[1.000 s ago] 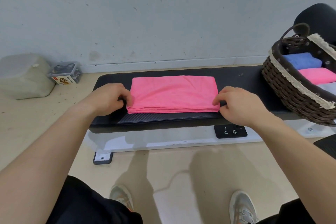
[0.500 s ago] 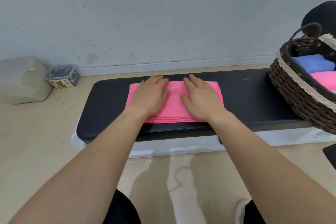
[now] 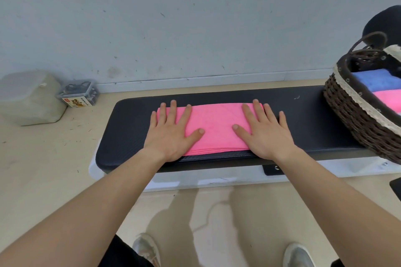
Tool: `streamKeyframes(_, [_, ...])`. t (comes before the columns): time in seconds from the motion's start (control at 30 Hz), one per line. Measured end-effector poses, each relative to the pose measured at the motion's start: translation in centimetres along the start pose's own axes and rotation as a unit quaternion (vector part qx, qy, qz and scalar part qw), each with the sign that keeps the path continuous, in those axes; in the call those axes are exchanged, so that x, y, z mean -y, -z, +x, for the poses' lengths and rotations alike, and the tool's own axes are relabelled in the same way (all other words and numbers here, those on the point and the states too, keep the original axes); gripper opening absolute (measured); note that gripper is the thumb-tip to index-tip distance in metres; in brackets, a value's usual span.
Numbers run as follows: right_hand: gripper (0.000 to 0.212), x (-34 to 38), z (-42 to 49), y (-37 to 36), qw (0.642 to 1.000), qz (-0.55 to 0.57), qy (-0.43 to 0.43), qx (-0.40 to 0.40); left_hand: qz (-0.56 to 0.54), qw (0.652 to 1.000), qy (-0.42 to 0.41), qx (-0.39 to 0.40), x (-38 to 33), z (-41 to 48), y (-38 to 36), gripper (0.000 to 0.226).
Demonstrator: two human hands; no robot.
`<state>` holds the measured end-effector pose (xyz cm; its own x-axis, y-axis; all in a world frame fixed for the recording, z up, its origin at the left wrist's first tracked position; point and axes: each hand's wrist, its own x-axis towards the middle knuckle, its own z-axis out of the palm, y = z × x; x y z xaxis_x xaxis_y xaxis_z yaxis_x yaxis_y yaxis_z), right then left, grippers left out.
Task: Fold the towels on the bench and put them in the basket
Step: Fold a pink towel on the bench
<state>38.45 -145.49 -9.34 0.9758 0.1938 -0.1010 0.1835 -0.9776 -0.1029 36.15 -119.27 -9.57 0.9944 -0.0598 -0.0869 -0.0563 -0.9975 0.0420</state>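
Far left of the left hand: a translucent grey plastic tub (image 3: 30, 97) stands on the beige floor against the wall, well apart from the hand.
Beside it: a small clear plastic box with a yellow and red label (image 3: 78, 96) sits just to the tub's right, still left of the hand and beyond it.
Under both hands: a long black padded bench (image 3: 128, 132) runs across the view, with its rounded end left of the left hand.
Left hand (image 3: 171, 136): flat, palm down, fingers straight and spread. It presses on the left end of the towel, and the little finger lies past the towel's edge over the bench.
Between and beneath the hands: a bright pink folded cloth towel (image 3: 214, 128) lies lengthwise on the bench. Its stacked layers show along the near edge.
Right hand (image 3: 263, 136): flat, palm down, fingers straight and fanned. It presses on the right end of the towel, and the little finger is over the bench beyond the towel's end.
Below the right wrist: a small black panel (image 3: 273, 169) sits on the bench's white base.
Right of the right hand: a dark brown woven wicker basket with cream lace trim (image 3: 355, 123) stands on the bench end, apart from the hand.
Inside it: a folded blue towel (image 3: 377, 79) lies at the far side and a folded pink towel (image 3: 388, 98) just nearer.
Nearer than the hands, on the floor: two grey shoes (image 3: 145, 249).
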Motion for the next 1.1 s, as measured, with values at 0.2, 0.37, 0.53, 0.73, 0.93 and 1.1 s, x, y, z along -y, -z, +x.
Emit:
streamKeyframes(0.2, [0.068, 2.1, -0.6, 2.0, 0.997, -0.023, 0.040, -0.067, -0.085, 0.992, 0.072, -0.064, 1.3, -0.5, 1.1, 0.065])
streamKeyframes(0.37, [0.062, 4.6, -0.5, 2.5, 0.983, 0.030, 0.176, -0.029, -0.098, 0.977, 0.175, -0.072, 2.0, -0.8, 2.8, 0.052])
streamKeyframes(0.53, [0.062, 4.9, 0.2, 1.6, 0.978, 0.045, 0.202, 0.020, -0.124, 0.960, 0.252, -0.014, 3.3, -0.3, 3.8, 0.056])
streamKeyframes(0.73, [0.063, 4.9, 0.9, 1.5, 0.975, 0.080, 0.207, 0.023, -0.206, 0.958, 0.200, -0.005, 4.3, 0.1, 3.8, 0.045])
streamKeyframes(0.93, [0.060, 5.2, 1.1, 1.5, 0.972, 0.106, 0.207, 0.019, -0.406, 0.898, 0.162, -0.054, 4.7, 0.1, 4.6, 0.024])
streamKeyframes(1.1, [0.062, 7.5, 0.6, 0.5, 0.976, 0.073, 0.204, 0.002, -0.608, 0.774, 0.160, -0.069, 6.1, 0.5, 5.9, 0.027])
